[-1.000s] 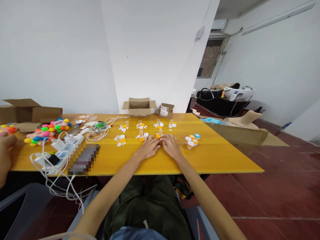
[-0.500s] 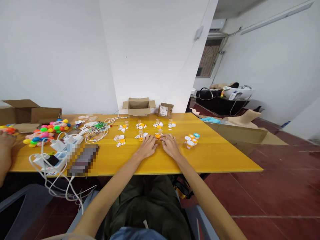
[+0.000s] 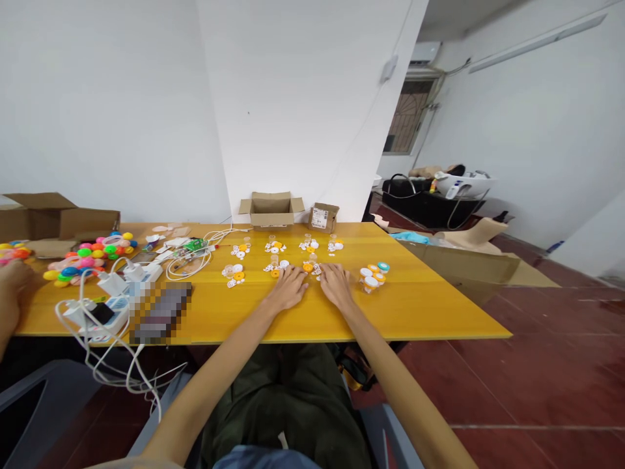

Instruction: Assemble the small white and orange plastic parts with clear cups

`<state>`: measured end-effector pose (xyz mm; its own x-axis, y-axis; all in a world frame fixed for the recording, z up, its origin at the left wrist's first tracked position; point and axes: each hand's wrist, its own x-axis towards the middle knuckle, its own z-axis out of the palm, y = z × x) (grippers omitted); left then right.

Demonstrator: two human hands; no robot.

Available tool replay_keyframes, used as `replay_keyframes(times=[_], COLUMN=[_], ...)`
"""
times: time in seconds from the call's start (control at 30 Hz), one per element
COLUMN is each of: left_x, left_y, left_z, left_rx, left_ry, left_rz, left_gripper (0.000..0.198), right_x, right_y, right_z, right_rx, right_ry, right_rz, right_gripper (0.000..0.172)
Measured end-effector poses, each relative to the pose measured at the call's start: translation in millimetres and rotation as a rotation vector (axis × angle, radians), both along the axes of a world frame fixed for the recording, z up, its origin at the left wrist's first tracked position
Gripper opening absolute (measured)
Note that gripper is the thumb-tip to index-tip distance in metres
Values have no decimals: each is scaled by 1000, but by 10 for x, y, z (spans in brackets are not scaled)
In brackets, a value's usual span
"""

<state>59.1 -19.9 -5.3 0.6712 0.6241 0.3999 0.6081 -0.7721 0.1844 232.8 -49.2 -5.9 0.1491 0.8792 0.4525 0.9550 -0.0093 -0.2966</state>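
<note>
My left hand (image 3: 290, 288) rests palm down on the yellow table (image 3: 430, 299), fingers spread, holding nothing. An orange cap (image 3: 307, 268) lies just beyond its fingertips. My right hand (image 3: 334, 284) is also palm down with fingers apart, beside small white patterned pieces (image 3: 316, 269). A clear cup (image 3: 313, 258) stands behind the orange cap. Further groups of clear cups, white and orange discs and small pieces are laid out around them, such as the white disc (image 3: 237, 268) at the left. Several lidded jars (image 3: 371, 281) stand together right of my right hand.
Open cardboard boxes (image 3: 271, 220) stand by the wall. Toward the left are colourful balls (image 3: 85, 262), a power strip (image 3: 120, 306), white cables and a pixelated flat object (image 3: 163, 312). Another person's hand (image 3: 10, 283) is at the far left edge.
My right hand has shifted slightly right, away from the orange cap, uncovering small white pieces. My left hand is almost unmoved. The other person's hand has moved slightly.
</note>
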Motion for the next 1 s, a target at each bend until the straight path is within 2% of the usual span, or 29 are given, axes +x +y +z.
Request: replay_keyframes(times=[0.73,1.0], left_x=[-2,3], left_y=[32,1], left_z=[-49,-10], left_rx=[6,-18], left_ry=[-4,33], left_rz=[-3,5], left_gripper=[39,39], right_x=[-45,-58], right_y=[-10,-47], right_z=[19,70], right_rx=[-85,-78], right_ry=[-24,-14], right_rz=[10,-17], right_gripper=[40,41])
